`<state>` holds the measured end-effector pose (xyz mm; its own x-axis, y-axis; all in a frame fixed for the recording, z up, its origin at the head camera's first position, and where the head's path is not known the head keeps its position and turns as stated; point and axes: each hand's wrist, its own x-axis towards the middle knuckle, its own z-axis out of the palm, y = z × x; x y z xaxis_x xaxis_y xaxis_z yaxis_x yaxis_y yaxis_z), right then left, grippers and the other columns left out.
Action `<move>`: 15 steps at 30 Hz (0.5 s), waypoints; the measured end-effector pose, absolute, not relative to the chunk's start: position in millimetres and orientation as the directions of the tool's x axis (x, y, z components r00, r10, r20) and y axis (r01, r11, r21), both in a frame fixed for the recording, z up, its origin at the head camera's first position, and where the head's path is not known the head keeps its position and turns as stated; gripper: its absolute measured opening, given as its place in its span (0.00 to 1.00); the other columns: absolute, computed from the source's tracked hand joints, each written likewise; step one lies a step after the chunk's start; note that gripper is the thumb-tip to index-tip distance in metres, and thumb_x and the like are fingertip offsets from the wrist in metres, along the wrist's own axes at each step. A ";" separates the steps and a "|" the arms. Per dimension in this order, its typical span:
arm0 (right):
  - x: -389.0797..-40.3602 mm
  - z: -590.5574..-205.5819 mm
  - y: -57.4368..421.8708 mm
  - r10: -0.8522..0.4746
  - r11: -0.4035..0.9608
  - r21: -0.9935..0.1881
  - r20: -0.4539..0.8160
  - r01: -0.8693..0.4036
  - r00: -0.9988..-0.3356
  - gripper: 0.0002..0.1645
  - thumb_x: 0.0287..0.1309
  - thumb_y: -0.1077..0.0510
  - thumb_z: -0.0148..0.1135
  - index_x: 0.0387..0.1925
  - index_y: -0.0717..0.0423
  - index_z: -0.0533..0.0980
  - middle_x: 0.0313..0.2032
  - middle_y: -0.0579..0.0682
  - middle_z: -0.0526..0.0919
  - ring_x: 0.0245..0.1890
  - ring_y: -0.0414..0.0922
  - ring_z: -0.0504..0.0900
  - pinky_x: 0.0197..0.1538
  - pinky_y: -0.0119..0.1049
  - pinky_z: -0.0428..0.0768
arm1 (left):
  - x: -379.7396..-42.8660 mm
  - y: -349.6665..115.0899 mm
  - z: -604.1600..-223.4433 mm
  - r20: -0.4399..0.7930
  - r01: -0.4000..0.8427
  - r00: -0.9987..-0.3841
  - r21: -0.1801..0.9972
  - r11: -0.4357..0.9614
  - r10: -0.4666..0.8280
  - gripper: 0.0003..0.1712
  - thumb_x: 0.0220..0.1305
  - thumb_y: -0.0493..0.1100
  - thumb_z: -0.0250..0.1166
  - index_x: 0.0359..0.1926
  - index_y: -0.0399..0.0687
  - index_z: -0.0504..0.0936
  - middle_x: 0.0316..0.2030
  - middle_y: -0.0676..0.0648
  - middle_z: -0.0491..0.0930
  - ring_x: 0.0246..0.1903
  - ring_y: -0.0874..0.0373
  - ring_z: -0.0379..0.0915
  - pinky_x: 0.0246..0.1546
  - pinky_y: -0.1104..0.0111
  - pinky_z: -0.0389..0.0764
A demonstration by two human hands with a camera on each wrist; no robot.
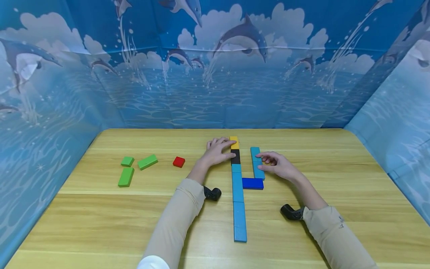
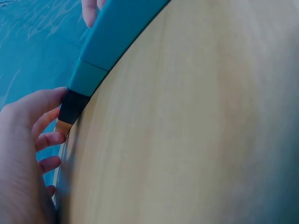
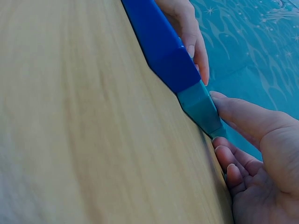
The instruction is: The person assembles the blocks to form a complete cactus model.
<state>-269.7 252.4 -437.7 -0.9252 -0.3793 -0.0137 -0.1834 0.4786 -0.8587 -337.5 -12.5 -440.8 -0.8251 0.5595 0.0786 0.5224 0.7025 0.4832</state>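
Observation:
My left hand (image 1: 216, 151) reaches to the top of a line of flat blocks. Its thumb touches the black block (image 1: 236, 158) and its index finger lies at the yellow block (image 1: 234, 139). Below these run several light blue blocks (image 1: 238, 190), end to end. To the right, a dark blue block (image 1: 252, 184) sits crosswise against the line. From its right end, two light blue blocks (image 1: 255, 151) stretch away, with my right hand (image 1: 277, 164) beside them. That hand's index fingertip and thumb tip (image 3: 222, 103) touch their right side, the other fingers loosely bent.
Three green blocks (image 1: 147, 162) lie apart at the left of the wooden table (image 1: 100, 224). A small red block (image 1: 179, 161) lies between them and my left hand. Dolphin-printed cloth (image 1: 215, 93) stands behind the table and along both sides.

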 end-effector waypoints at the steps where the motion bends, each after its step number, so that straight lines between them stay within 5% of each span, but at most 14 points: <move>1: -269.8 -437.9 252.4 -0.380 0.477 -0.859 -0.013 -0.183 -0.925 0.27 0.56 0.55 0.61 0.56 0.60 0.70 0.41 0.56 0.68 0.38 0.49 0.63 0.38 0.33 0.65 | -337.3 -12.5 -440.6 0.079 0.522 -0.825 0.486 0.701 0.560 0.32 0.62 0.59 0.54 0.66 0.62 0.62 0.63 0.50 0.60 0.58 0.51 0.52 0.57 0.54 0.49; 15: -270.7 -438.9 251.8 -0.373 0.478 -0.862 -0.027 -0.167 -0.927 0.27 0.56 0.53 0.62 0.56 0.59 0.70 0.42 0.57 0.68 0.39 0.49 0.63 0.39 0.34 0.65 | -338.7 -12.2 -442.9 0.092 0.529 -0.824 0.480 0.700 0.560 0.31 0.61 0.60 0.55 0.65 0.64 0.64 0.62 0.51 0.61 0.57 0.52 0.53 0.56 0.56 0.50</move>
